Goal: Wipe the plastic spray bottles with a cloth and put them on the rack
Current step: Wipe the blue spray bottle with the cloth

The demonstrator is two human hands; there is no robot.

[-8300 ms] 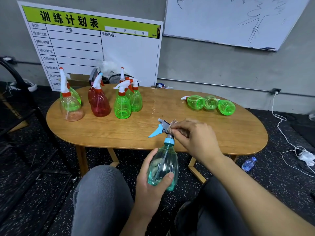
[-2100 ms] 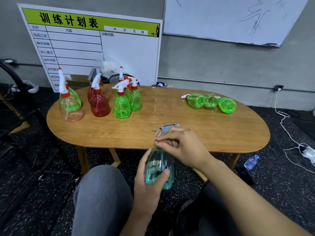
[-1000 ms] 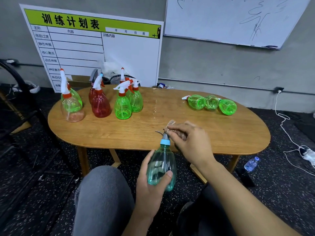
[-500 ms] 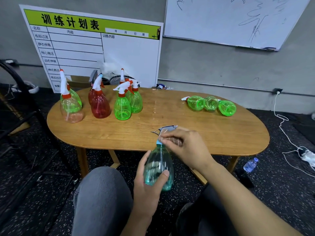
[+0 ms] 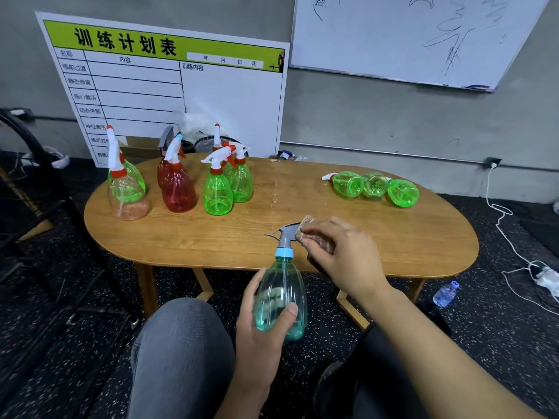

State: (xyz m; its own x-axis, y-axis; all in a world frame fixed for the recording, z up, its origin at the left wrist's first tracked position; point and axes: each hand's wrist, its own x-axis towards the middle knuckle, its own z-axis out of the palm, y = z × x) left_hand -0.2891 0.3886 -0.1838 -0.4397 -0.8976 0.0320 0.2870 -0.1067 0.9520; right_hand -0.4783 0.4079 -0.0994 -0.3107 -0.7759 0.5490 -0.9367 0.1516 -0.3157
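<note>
1. Head view: the left hand (image 5: 260, 331) grips the teal spray bottle (image 5: 281, 300) round its belly, upright above the lap, just short of the table (image 5: 393, 237).
2. The right hand (image 5: 341, 255) pinches the cloth (image 5: 314, 234) against the grey trigger head (image 5: 286, 235).
3. Risk: hard rubbing on the head could twist the smooth bottle loose.
4. Bottle: translucent, ribbed, apparently empty.

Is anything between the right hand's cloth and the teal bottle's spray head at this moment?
Nothing visible. The left hand grips the teal bottle by its body, low down, leaving the spray head bare. The right hand holds the cloth right against the head's back. No rack can be made out.
</note>
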